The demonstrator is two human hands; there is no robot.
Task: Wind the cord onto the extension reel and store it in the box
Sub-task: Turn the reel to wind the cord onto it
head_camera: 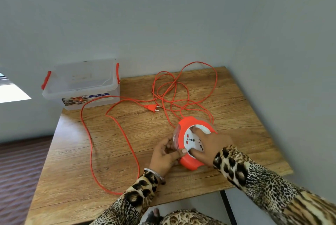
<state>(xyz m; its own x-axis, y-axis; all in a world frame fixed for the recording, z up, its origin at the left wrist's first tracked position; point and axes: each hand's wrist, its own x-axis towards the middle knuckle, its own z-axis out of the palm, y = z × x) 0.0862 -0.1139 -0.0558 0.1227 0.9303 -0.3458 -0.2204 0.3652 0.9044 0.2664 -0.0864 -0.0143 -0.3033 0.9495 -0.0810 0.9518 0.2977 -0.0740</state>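
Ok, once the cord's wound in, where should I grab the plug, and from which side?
Take the plug by its orange body, not the pins. It lies flat on the table with the pins pointing right, toward the cord tangle, and its lead running left. Coming from above and pinching across the body's two long sides looks best; the near side is free of loops.

One orange extension reel (190,144) at five o'clock, one loose orange cord (125,139) with one plug (152,107), one clear box (81,86) at ten o'clock, one wooden table (236,115), two hands.
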